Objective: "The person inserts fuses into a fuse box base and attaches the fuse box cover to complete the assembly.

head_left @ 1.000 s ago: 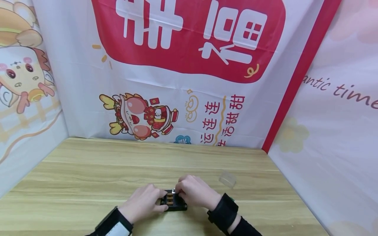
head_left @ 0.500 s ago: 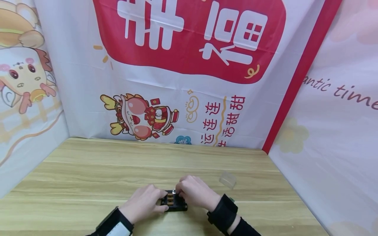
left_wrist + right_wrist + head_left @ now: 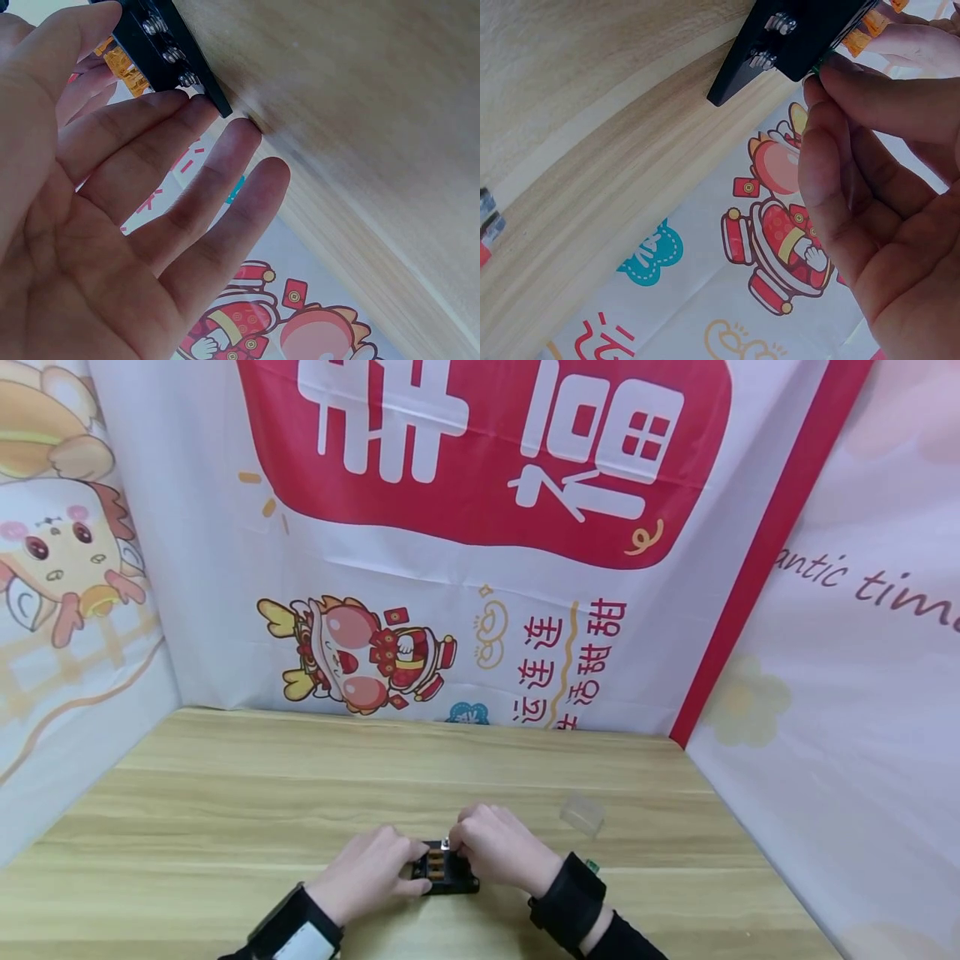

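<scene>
A small black case (image 3: 457,881) with orange strips (image 3: 436,863) in its face and several small metal coils on one side rests on the table. My left hand (image 3: 371,872) grips its left end between thumb and forefinger; in the left wrist view the other fingers spread out beside it. At the far right part of the case, my right hand (image 3: 504,850) pinches a small piece with a green edge (image 3: 815,70) between thumb and forefinger. Most of that piece is hidden by the fingertips; I cannot tell what it is. A tiny silvery bit (image 3: 446,843) shows beside them.
On the wooden table (image 3: 247,793), a clear plastic box or cover (image 3: 582,815) lies beyond the right hand. Something small and green (image 3: 592,866) peeks out behind the right wrist strap. Printed cloth (image 3: 420,552) hangs along the table's back edge and both sides.
</scene>
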Tool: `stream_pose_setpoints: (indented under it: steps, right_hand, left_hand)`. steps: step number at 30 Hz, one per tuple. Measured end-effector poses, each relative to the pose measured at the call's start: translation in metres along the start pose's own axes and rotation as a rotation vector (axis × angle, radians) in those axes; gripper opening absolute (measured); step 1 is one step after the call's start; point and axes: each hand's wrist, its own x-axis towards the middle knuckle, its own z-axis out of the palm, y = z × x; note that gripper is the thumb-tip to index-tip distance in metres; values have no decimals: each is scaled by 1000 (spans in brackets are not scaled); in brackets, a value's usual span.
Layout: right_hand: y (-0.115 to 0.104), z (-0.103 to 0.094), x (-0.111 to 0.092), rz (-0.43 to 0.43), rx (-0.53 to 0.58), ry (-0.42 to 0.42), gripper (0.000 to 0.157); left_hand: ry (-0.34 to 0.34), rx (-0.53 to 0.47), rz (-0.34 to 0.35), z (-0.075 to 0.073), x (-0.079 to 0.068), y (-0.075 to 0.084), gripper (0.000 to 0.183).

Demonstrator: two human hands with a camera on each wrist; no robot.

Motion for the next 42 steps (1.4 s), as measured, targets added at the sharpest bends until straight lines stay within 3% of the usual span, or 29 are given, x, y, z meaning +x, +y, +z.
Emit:
stream_pose_setpoints:
  steps: [11,24,42]
  right_hand:
    - [-1,-1,-1,-9,-22,-4,13]
    - [2,-6,-3,3,25,1,12]
    - [1,-2,-2,16,29,10,21]
  left_hand:
    - [-7,7,-11,1,-1,0,16]
    - [4,5,6,1,-1,1,17]
    - [3,2,2,1,-1,1,16]
